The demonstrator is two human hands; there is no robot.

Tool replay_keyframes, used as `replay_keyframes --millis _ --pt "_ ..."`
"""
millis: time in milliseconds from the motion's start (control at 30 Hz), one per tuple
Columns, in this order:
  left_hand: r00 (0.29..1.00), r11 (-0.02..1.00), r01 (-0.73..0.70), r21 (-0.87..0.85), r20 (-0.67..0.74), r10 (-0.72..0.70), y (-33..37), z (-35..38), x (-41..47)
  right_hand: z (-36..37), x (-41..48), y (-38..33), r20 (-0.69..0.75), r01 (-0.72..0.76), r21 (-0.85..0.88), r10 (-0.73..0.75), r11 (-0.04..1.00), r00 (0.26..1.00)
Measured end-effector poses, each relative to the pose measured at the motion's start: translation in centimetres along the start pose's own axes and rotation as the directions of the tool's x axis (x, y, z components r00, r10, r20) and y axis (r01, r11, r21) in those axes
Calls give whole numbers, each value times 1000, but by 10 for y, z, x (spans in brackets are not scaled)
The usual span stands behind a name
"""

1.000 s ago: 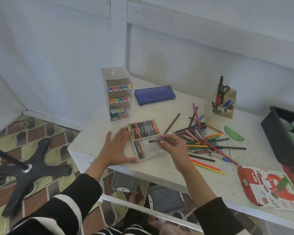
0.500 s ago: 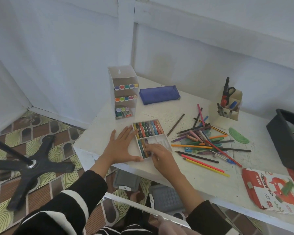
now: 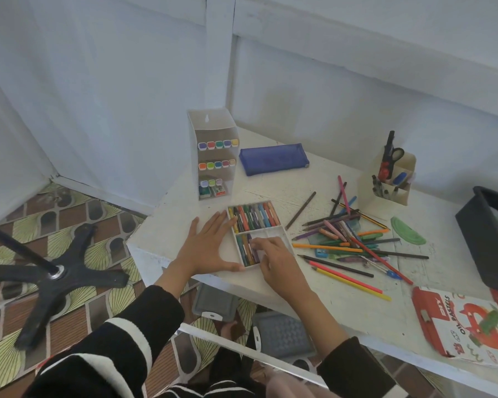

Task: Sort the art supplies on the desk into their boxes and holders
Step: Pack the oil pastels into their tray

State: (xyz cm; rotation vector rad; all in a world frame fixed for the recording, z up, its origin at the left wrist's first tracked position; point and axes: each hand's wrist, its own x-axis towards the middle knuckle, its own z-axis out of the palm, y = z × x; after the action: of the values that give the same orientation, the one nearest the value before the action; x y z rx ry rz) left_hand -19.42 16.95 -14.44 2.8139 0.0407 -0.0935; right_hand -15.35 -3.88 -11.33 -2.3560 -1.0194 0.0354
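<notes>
A white pastel tray (image 3: 283,231) lies near the desk's front left corner. Its far row is full of coloured pastels; its near row holds a few at the left end. My left hand (image 3: 210,248) rests flat on the desk against the tray's left side, thumb along its front edge. My right hand (image 3: 273,259) reaches into the near row, and its fingertips pinch a purple pastel (image 3: 254,249) lying beside the others. Loose coloured pencils (image 3: 348,239) are heaped to the right of the tray.
A white marker holder (image 3: 213,156) and a blue pencil case (image 3: 273,159) stand behind the tray. A pen holder (image 3: 391,182) with scissors, a green protractor (image 3: 408,234), a black bin (image 3: 483,239) and a red oil-pastels box (image 3: 466,320) are at the right.
My right hand has brought the purple pastel down from above the tray into the near row. The left hand has stayed flat beside the tray.
</notes>
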Motion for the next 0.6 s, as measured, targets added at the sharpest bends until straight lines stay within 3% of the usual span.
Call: replay_keyframes --millis 100,167,333,467,533,600 --pt "1000 1000 -1 -3 -2 1 1 -1 0 -8 3 3 -27 11 11 -10 1000 1000" --pt "1000 1000 -3 -2 1 3 0 -2 -1 -16 3 11 -128 -15 6 15 1000 992" --pt "1000 1000 -9 2 1 9 1 -3 -1 -45 4 61 -387 -251 -119 188 961 903" --pt "1000 1000 -8 5 7 8 0 -2 -1 -73 8 107 -367 -464 -232 365 855 856" --pt "1000 1000 -8 11 9 8 0 -2 0 -82 12 123 -338 -514 -301 414 803 845" --pt "1000 1000 -8 9 9 8 0 -2 -1 -85 18 127 -316 -544 -262 462 797 829"
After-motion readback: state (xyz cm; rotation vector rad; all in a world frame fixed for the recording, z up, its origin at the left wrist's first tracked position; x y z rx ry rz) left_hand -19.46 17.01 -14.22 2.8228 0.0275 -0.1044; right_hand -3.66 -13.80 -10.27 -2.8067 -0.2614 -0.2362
